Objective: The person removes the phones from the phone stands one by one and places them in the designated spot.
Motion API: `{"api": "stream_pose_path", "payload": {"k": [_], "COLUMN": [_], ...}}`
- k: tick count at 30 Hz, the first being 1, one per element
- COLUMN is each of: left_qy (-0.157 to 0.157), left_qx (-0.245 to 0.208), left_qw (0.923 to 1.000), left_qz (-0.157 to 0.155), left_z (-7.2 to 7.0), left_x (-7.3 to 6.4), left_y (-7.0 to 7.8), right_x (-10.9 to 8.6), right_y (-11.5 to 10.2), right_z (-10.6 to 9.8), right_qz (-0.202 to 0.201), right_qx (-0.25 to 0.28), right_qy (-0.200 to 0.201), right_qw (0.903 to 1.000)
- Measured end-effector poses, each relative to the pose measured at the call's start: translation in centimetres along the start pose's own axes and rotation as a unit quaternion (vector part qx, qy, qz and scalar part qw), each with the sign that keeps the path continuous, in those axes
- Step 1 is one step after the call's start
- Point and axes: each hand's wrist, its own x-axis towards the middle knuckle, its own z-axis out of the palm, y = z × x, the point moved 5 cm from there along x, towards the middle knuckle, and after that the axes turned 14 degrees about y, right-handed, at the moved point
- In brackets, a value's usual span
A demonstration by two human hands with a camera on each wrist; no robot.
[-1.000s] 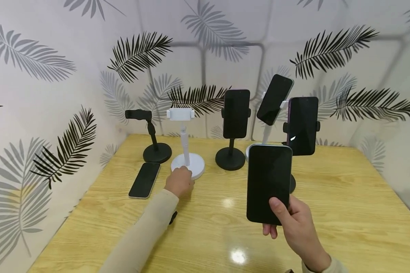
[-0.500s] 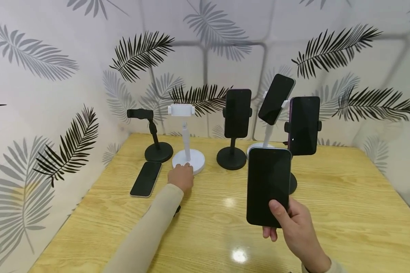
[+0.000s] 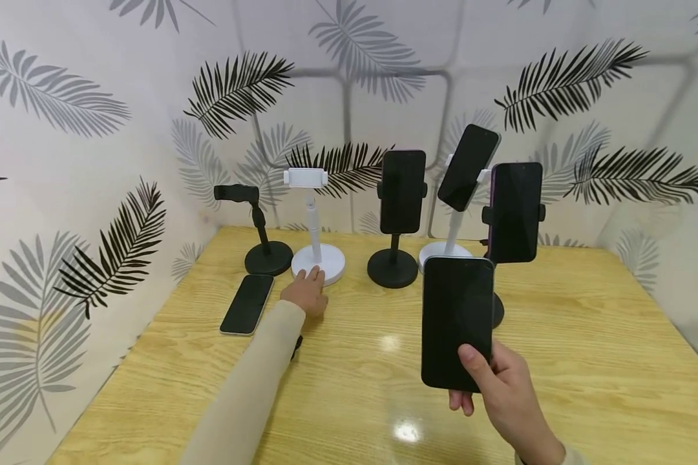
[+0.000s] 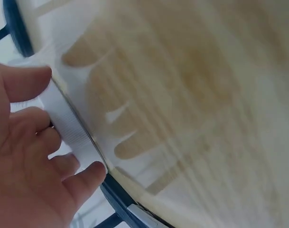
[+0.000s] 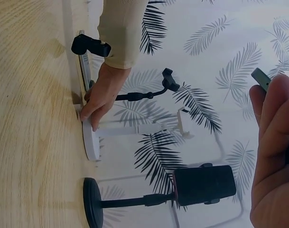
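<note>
A white phone stand (image 3: 313,223) has a round base and an upper clamp with no phone in it. My left hand (image 3: 305,294) touches the near edge of that base, its fingers reaching onto it. In the left wrist view my left fingertips (image 4: 94,173) lie along the white base's rim (image 4: 70,123). My right hand (image 3: 503,387) grips a black-screened smartphone (image 3: 458,316) upright, thumb over its front. In the right wrist view only the end of that smartphone (image 5: 261,78) shows beyond the fingers.
An unloaded black phone stand (image 3: 267,257) is at the left, with a smartphone (image 3: 247,305) lying before it. Rightward, several phones sit in stands: an upright one (image 3: 403,192), a tilted one (image 3: 468,168) and another upright one (image 3: 516,213). A patterned wall stands behind the wooden table (image 3: 360,387).
The white stand has slid back toward the wall, with my left hand following. The left fingers, bunched before, are now spread. My right hand still holds the smartphone, slightly lower.
</note>
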Motion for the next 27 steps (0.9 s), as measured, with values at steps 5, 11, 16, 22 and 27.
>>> {"api": "stream_pose_path", "payload": {"k": [5,11,16,22,27], "left_qy": [-0.014,0.010,0.070,0.134,0.151], "left_qx": [-0.033,-0.035,-0.097,-0.298,-0.348], "left_qw": [0.9994,0.9993,0.9924,0.9381,0.9053], "left_qz": [-0.002,-0.003,0.028,0.114,0.191], "left_z": [0.1,-0.4,-2.9,-8.4,-11.8], "left_x": [0.0,0.1,-1.7,-7.7,-13.0], "left_y": [-0.5,0.3,3.2,6.8,9.6], "right_x": [0.1,0.3,0.2,0.3,0.4], "right_y": [-0.1,-0.3,-0.3,-0.3,-0.6], "right_z": [0.4,0.5,0.4,0.8,1.1], "right_qz": [-0.008,-0.002,0.023,0.038,0.029], "right_qx": [0.000,-0.014,-0.033,-0.041,-0.037], "right_qy": [-0.010,-0.009,0.002,0.023,0.036], "right_qw": [0.9999,0.9999,0.9992,0.9982,0.9982]}}
